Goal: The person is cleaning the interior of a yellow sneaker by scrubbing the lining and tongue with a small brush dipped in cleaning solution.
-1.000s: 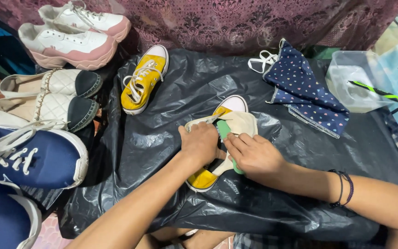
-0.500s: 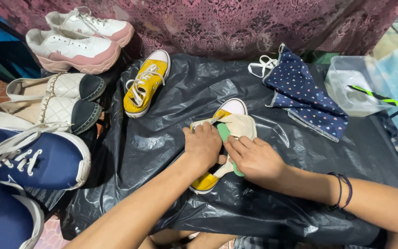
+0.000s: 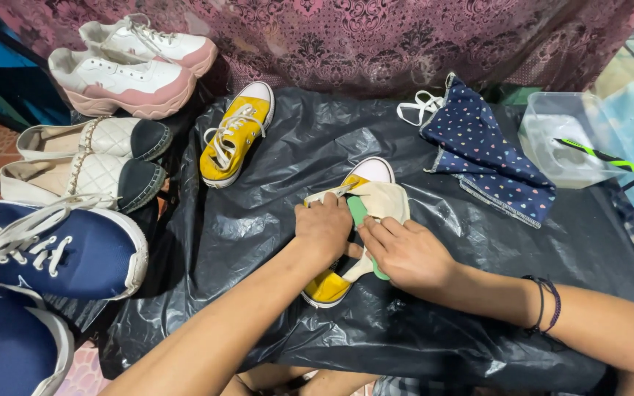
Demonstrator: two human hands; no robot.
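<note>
The yellow shoe (image 3: 329, 284) lies in the middle of the black plastic sheet, with its white toe pointing to the far side and its heel at the near side. It is yellow with a white sole. A cream cloth (image 3: 384, 199) is spread over its top, so most of the shoe is hidden. A green tool (image 3: 361, 216) with a thin handle lies along the shoe, on the right side of it, partly under the cloth. Both hands press on the shoe.

Head-worn, looking steeply down from close above at crinkled black plastic sheet (image 3: 273, 242), patterned maroon cloth (image 3: 405, 37) far; single view.
</note>
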